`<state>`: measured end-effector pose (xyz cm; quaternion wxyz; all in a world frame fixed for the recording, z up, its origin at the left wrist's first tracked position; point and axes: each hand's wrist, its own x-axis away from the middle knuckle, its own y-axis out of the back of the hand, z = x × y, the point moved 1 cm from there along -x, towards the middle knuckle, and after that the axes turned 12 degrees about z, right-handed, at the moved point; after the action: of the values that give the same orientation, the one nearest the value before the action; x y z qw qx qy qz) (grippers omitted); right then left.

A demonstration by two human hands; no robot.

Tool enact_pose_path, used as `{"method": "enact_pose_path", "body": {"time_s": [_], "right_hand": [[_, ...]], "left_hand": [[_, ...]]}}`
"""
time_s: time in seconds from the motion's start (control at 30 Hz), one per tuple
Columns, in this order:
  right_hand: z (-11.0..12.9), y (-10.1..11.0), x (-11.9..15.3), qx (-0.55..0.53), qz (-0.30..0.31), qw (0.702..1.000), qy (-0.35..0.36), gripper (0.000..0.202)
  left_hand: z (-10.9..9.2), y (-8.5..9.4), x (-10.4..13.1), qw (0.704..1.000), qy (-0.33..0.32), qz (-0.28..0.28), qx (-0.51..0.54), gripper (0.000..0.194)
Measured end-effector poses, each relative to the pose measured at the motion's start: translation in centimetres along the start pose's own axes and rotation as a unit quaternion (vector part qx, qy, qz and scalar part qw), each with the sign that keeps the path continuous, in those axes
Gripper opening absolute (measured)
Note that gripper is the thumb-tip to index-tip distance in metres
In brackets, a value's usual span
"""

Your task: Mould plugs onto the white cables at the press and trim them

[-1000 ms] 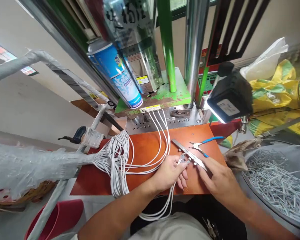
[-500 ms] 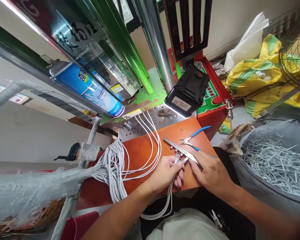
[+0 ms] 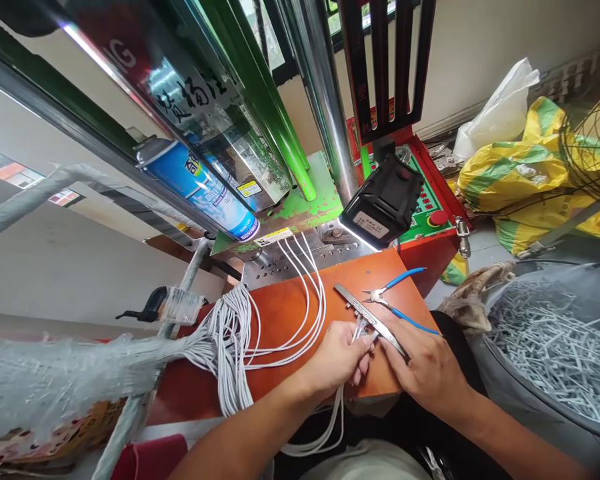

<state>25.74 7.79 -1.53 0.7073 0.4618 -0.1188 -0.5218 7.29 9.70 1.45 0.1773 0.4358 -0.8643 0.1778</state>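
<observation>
**Cable ends meeting the metal bar**

The left hand (image 3: pixel 337 353) is pinching the ends of several white cables (image 3: pixel 300 320) and holding them against the near side of the metal bar (image 3: pixel 367 317). The right hand (image 3: pixel 427 370) is gripping the bar's near end, fingers closed around it. The bar is lying on the orange board (image 3: pixel 290 303), its long axis running from far-left to near-right between both hands. Blue-handled pliers (image 3: pixel 397 293) are lying just beyond the bar, untouched.
</observation>
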Motion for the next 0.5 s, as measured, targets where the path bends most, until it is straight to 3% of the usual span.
{"method": "enact_pose_path", "body": {"time_s": [0.17, 0.33, 0.5], "right_hand": [[0.0, 0.2, -0.1, -0.015, -0.003, 1.0, -0.025, 0.038], [0.1, 0.0, -0.1, -0.012, -0.027, 0.998, -0.05, 0.031], [0.0, -0.3, 0.1, -0.016, -0.019, 0.998, -0.05, 0.028]], "left_hand": [[-0.6, 1.2, -0.1, 0.999, 0.004, 0.023, -0.038, 0.053], [-1.8, 2.9, 0.6, 0.992, -0.032, -0.05, -0.108, 0.042], [-1.5, 2.5, 0.5, 0.998, -0.004, 0.0, -0.068, 0.044]]}}
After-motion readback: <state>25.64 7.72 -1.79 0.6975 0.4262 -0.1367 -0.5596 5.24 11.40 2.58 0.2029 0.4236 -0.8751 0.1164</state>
